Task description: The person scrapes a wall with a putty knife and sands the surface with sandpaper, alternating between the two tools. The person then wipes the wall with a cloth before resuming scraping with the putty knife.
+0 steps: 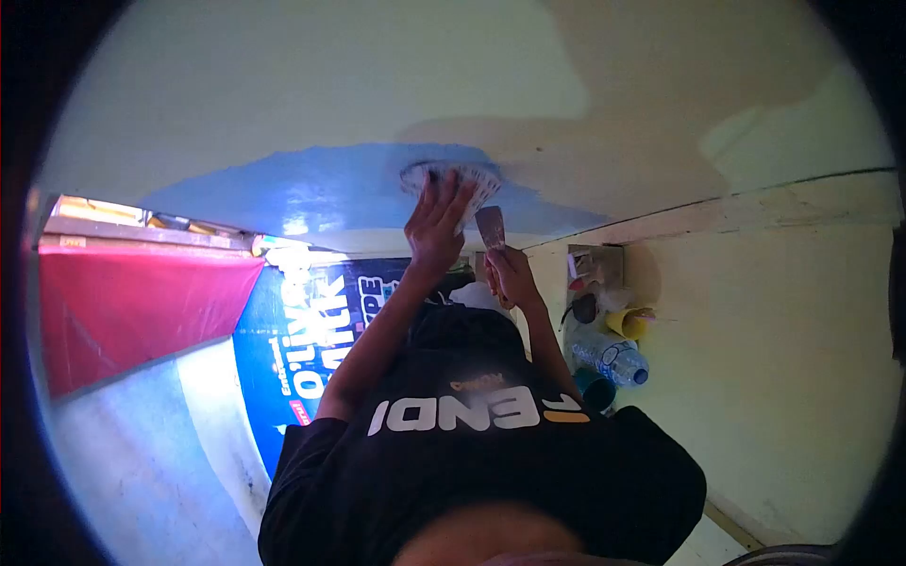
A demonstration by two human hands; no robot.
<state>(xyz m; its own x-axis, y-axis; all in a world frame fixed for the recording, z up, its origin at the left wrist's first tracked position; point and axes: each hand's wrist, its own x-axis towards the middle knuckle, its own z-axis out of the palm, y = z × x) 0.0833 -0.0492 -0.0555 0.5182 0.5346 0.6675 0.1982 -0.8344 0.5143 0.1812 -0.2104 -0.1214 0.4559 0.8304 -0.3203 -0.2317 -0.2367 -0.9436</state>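
My left hand (438, 222) is pressed against the pale wall (330, 85), fingers extended over a white sheet with rows of dark print (483, 179). The sheet is pinned between hand and wall; its underside is hidden. Around it spreads a blue patch (302, 189) with an irregular edge. Just right of and below the sheet, my right hand (511, 278) grips a putty knife (491, 226), its broad blade pointing up. The knife's handle is mostly covered by my fingers.
At my right stand a clear plastic bottle (612, 360), a yellow cup (628, 323) and a dark green container (593, 387). To my left hang a blue printed banner (302, 340) and a red panel (142, 311). A dark crack line (746, 193) crosses the wall.
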